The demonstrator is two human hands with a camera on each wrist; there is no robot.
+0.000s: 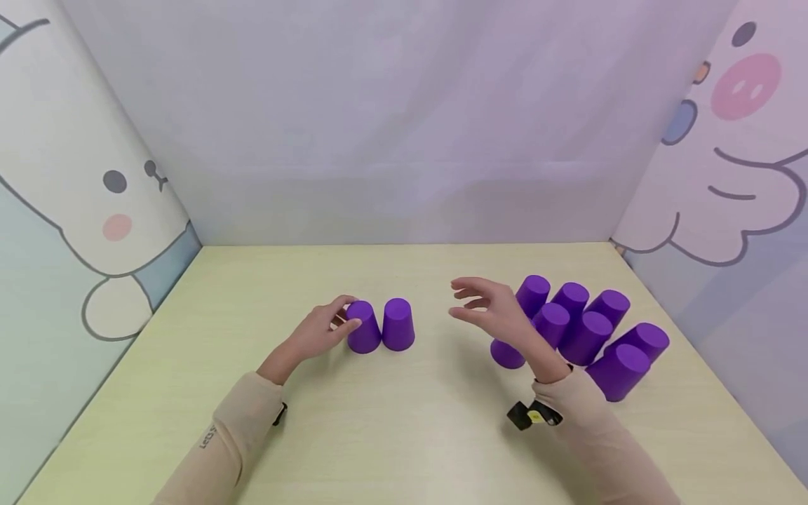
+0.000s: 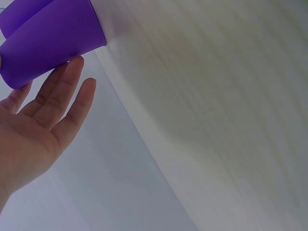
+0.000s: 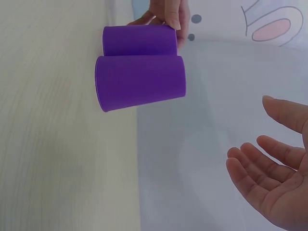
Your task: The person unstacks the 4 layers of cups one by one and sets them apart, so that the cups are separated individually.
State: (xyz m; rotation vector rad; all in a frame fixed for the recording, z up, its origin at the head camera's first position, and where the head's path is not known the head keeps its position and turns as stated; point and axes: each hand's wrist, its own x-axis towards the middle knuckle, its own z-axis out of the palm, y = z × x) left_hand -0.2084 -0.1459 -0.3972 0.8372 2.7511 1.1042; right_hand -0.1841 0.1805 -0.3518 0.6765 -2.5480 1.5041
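Observation:
Two purple cups stand upside down side by side in the middle of the table. My left hand (image 1: 318,331) holds the left purple cup (image 1: 364,330) near its top, thumb in front and fingers behind. From the left wrist view, the fingers of the left hand (image 2: 41,120) lie along the side of a purple cup (image 2: 55,43). The other purple cup (image 1: 398,326) stands just to its right. Above the table, between this pair and a group of cups, my right hand (image 1: 489,308) hangs with loosely bent fingers and nothing in them. The right wrist view also shows the right hand (image 3: 279,175) holding nothing.
Several more upside-down purple cups (image 1: 586,338) are grouped at the right of the table (image 1: 404,435), partly hidden by my right forearm. A pale curtain (image 1: 404,140) closes off the back, and panels with cartoon animals (image 1: 120,175) flank both sides.

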